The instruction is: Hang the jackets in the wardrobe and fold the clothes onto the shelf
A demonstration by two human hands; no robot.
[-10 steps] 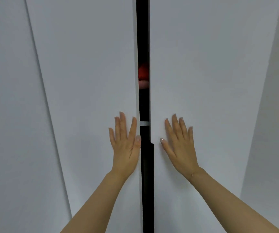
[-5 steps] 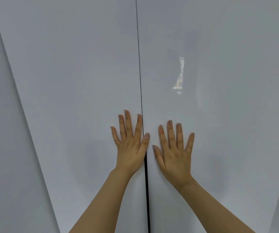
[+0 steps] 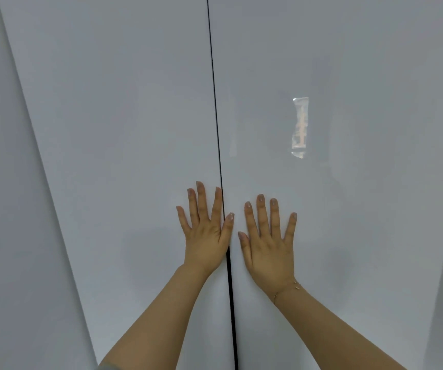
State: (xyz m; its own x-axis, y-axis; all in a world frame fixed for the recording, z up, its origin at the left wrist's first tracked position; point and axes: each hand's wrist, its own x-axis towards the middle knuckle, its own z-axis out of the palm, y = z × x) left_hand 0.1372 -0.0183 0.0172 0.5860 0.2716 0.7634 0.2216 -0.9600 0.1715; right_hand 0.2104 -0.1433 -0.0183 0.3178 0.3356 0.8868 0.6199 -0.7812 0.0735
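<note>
Two big white wardrobe doors fill the view; the left door (image 3: pixel 124 129) and the right door (image 3: pixel 348 209) meet at a thin dark line; the left hand (image 3: pixel 205 231) lies flat on the left door, fingers spread wide, holding nothing; the right hand (image 3: pixel 268 247) lies flat on the right door the same way; a thin bracelet (image 3: pixel 287 289) is on that wrist; the two hands sit just beside each other, not touching.

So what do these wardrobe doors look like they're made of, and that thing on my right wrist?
Wardrobe doors: probably laminated or lacquered board, smooth pale grey, semi-gloss, since a bright reflection shows on the right-hand one. Bracelet: a thin gold-coloured chain, likely metal; too small to be sure.
</note>
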